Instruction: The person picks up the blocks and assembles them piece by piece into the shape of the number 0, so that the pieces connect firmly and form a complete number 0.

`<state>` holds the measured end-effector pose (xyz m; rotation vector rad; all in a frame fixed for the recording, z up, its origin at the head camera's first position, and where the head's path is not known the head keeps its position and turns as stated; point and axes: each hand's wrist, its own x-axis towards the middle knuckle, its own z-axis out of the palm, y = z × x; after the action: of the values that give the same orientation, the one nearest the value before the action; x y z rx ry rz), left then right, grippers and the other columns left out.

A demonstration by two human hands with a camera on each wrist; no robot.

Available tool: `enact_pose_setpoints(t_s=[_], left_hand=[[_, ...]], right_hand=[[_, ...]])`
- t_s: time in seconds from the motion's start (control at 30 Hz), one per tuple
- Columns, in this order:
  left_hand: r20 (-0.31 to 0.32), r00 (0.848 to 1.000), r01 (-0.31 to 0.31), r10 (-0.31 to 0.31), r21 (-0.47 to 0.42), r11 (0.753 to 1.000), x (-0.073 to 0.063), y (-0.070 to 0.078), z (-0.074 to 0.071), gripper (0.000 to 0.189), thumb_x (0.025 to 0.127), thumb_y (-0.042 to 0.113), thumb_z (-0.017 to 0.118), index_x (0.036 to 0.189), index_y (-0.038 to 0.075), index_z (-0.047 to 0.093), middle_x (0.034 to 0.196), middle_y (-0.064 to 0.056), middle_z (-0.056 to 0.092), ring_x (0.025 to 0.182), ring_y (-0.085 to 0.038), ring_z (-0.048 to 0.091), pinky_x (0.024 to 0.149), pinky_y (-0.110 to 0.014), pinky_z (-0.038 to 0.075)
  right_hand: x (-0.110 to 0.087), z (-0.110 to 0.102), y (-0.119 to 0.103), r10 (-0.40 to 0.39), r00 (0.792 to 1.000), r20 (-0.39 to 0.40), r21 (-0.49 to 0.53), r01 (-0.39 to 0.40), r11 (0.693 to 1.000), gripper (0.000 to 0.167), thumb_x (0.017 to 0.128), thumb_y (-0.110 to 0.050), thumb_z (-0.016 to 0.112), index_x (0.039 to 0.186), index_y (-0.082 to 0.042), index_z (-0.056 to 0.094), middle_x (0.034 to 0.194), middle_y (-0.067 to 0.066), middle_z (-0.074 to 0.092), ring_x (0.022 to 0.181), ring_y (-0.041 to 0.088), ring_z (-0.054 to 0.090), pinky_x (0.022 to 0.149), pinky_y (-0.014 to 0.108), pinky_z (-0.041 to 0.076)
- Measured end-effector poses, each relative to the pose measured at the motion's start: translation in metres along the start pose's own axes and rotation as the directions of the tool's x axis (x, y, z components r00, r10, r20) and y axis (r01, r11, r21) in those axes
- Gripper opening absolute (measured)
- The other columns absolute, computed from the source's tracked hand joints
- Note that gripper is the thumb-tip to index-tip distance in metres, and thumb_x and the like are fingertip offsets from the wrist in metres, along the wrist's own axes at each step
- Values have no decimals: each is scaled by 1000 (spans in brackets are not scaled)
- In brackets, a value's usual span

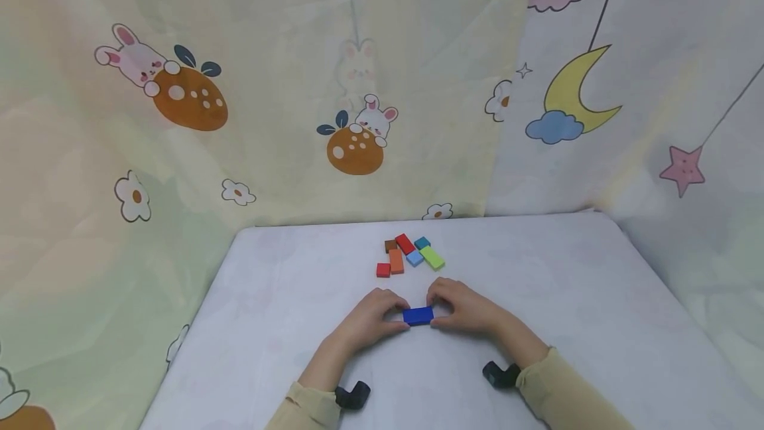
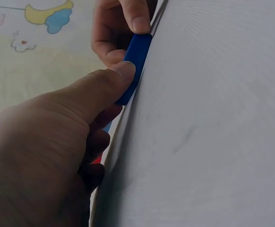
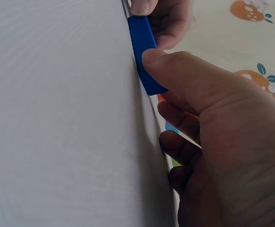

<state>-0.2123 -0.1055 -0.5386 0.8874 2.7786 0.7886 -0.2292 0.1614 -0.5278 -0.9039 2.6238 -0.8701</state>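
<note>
A dark blue rectangular block [image 1: 418,316] lies on the white table between both hands, its long side running left to right. My left hand [image 1: 377,316] pinches its left end with curled fingers and thumb. At the other end, my right hand [image 1: 467,307] grips it the same way. In the left wrist view the thumb of the left hand [image 2: 57,127] presses on the near part of the blue block [image 2: 140,54]. From the right wrist, the right hand [image 3: 232,118] shows its thumb against the block [image 3: 144,42], the remaining fingers curled behind.
Beyond the hands lies a loose group of blocks: a small red one [image 1: 383,270], an orange one [image 1: 396,261], a brown one [image 1: 390,245], a longer red one [image 1: 404,244], a light blue one [image 1: 414,258], a teal one [image 1: 422,243] and a green one [image 1: 432,258]. Printed cloth hangs behind the table [image 1: 286,297].
</note>
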Motion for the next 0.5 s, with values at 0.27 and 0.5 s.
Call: enact_pose_setpoints(t_s=[0.27, 0.5], left_hand=[[-21, 1000, -2, 2, -22, 1000, 0, -5, 6, 35, 89, 48, 70, 120, 35, 65, 114, 18, 65, 110, -3, 53, 99, -31, 48], [-24, 1000, 4, -5, -24, 1000, -1, -6, 7, 34, 88, 49, 70, 120, 37, 65, 114, 19, 64, 110, -3, 52, 99, -32, 48]], right_hand=[[-1, 2, -1, 31, 1000, -2, 12, -31, 999, 26, 84, -41, 77, 103, -36, 59, 106, -21, 56, 104, 6, 50, 98, 40, 48], [1, -1, 0, 82, 996, -18, 39, -81, 996, 21, 87, -44, 73, 103, -38, 60, 106, -21, 56, 103, 5, 51, 95, 36, 50]])
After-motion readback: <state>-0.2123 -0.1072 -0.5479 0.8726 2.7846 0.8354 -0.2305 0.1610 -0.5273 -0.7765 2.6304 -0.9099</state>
